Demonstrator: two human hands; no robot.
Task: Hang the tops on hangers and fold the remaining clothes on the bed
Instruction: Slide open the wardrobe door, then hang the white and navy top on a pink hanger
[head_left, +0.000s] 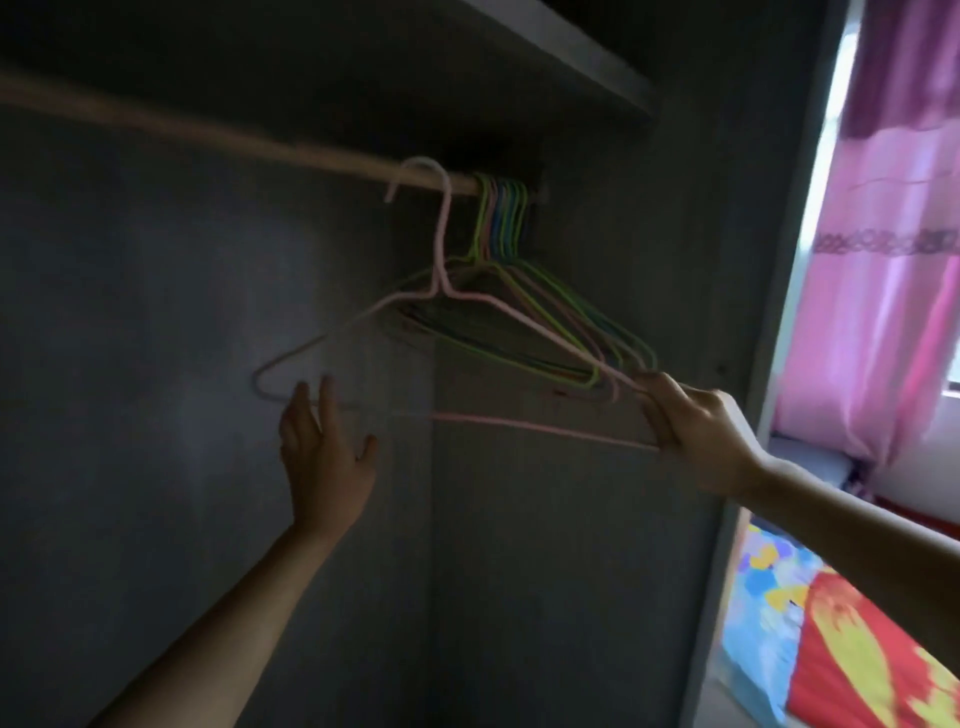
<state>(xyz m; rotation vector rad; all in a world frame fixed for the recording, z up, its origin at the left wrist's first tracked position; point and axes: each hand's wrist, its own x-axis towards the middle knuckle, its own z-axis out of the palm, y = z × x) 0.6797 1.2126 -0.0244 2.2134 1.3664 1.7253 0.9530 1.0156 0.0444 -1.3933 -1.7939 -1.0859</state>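
pink hanger (519, 428): thin wire with a smooth coating, triangle shape. its hook lies over the rod at about 12 o'clock of the view, and the body is tilted, with the right corner pulled toward the camera.
rod (208, 130): pale, round and long, it looks like wood. it runs from 10 o'clock to the upper middle.
other hangers (506, 218): same thin wire in green, blue and pink, pressed together in one bunch at the right end of the rod, just beside the pink hook at its 3 o'clock.
right hand (696, 421): at 3 o'clock of the pink hanger, fingers curled tight around its right corner, where the sloped arm and the bottom bar meet.
left hand (324, 452): at 7 o'clock of the hanger, palm forward, fingers straight and a little spread, holding nothing. the fingertips overlap the left part of the bottom bar, but i cannot tell if they touch it.
wardrobe wall (156, 364): dark grey, flat and matte, with a plain shelf (545, 52) above the rod.
curtain (893, 260): pink, soft folds, at 3 o'clock of the view.
bed cover (857, 639): bright printed cloth in red, yellow and blue, at 5 o'clock.
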